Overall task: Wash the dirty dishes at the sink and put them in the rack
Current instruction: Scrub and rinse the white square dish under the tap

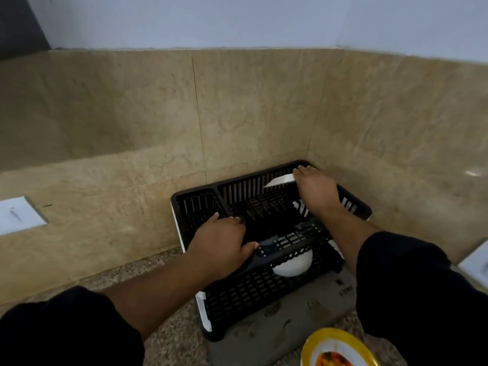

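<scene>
A black plastic two-tier dish rack [237,299] stands in the corner of the counter. My left hand [224,247] grips the front rim of its upper tier, thumb hooked over the edge. My right hand [315,190] reaches into the upper tier near the back corner and holds a white plate [280,180] that stands on edge against the back wall of the rack. A white bowl [293,262] sits upside down on the lower tier. A yellow-rimmed plate [338,350] with orange food residue lies at the bottom edge.
The rack rests on a grey patterned mat [290,326] over a speckled granite counter [163,265]. Beige stone backsplash walls close the corner behind and to the right. A white object [475,262] sits at the right edge.
</scene>
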